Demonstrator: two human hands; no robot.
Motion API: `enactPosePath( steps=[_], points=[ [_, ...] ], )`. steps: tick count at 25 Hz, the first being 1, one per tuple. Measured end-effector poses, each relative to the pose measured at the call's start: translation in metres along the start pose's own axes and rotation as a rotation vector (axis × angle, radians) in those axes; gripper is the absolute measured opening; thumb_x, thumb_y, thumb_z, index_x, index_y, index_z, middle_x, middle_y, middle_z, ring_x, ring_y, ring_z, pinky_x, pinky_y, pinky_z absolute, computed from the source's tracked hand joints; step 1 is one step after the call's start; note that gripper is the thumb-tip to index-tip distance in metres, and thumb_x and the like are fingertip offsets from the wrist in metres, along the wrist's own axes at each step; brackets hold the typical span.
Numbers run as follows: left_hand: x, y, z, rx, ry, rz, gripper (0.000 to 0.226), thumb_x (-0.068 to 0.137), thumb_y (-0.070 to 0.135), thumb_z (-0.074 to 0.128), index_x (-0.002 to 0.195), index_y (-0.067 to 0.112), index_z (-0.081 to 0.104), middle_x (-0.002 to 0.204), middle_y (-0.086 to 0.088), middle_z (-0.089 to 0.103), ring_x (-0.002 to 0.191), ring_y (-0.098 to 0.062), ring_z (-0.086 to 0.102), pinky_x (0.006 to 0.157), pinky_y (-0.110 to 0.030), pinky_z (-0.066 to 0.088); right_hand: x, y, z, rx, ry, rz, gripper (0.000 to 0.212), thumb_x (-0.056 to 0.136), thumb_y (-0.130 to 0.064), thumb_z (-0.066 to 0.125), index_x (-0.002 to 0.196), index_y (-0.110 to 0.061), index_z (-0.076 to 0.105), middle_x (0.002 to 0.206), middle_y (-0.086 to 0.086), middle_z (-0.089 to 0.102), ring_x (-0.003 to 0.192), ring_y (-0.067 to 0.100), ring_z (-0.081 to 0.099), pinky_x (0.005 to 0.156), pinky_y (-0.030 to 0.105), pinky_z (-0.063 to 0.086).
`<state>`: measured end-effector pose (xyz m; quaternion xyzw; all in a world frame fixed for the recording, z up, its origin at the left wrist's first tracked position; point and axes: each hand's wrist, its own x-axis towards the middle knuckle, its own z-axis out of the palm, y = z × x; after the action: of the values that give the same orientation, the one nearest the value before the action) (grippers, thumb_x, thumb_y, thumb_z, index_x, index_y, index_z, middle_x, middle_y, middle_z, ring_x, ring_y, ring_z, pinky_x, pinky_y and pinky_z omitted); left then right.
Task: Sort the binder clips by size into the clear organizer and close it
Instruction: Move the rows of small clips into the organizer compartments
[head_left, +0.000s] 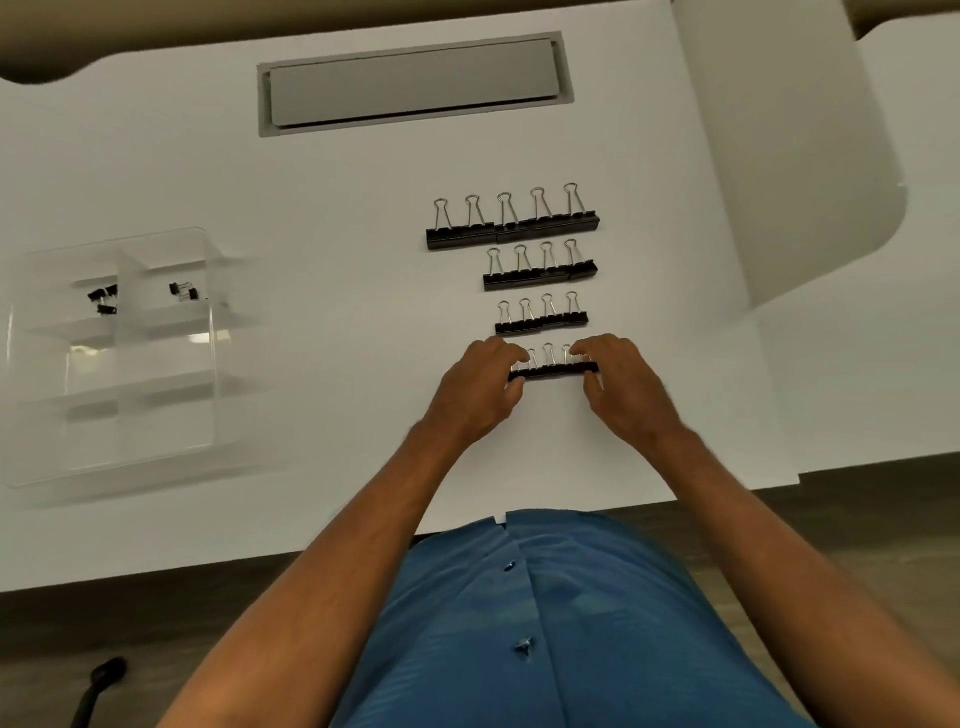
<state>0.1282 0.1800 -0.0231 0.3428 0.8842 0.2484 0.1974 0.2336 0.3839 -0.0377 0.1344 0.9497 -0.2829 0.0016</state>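
- One view only, from my head, looking steeply down and forward over my shirt (545, 623) onto the white table (337, 208).
- Close, wide-angle; edges bend.

Bright, even overhead light; soft shadows under both hands. Organizer (117, 358) far left of hands smeared by blur. Wide-angle bending at edges.

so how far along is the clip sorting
Barely started. A few tiny black clips already sit in two far compartments of the clear plastic organizer, which is open. Left hand and right hand grip the nearest row of clips. Three bigger rows remain, then closing.
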Motion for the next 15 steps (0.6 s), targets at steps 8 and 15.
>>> enactPosePath(
  steps=[8,15],
  points=[
    [0.022,0.008,0.027,0.099,-0.016,-0.020,0.033,0.091,0.018,0.063,0.124,0.018,0.060,0.118,-0.002,0.056,0.109,-0.021,0.050,0.078,-0.036,0.052,-0.002,0.018,0.006,-0.079,-0.019,-0.080,0.037,0.090,0.001,0.064,0.125,-0.013,0.060,0.113,0.004,0.064,0.103,0.023,0.054,0.075,0.040,0.055],
    [0.031,0.011,0.034,0.194,0.012,0.028,0.023,0.094,0.019,0.062,0.116,0.019,0.064,0.112,-0.002,0.061,0.104,-0.020,0.052,0.073,-0.035,0.053,0.002,0.022,-0.001,-0.046,-0.013,-0.005,0.038,0.088,-0.001,0.064,0.123,-0.016,0.060,0.108,0.001,0.063,0.102,0.019,0.050,0.071,0.035,0.054]
  ],
)
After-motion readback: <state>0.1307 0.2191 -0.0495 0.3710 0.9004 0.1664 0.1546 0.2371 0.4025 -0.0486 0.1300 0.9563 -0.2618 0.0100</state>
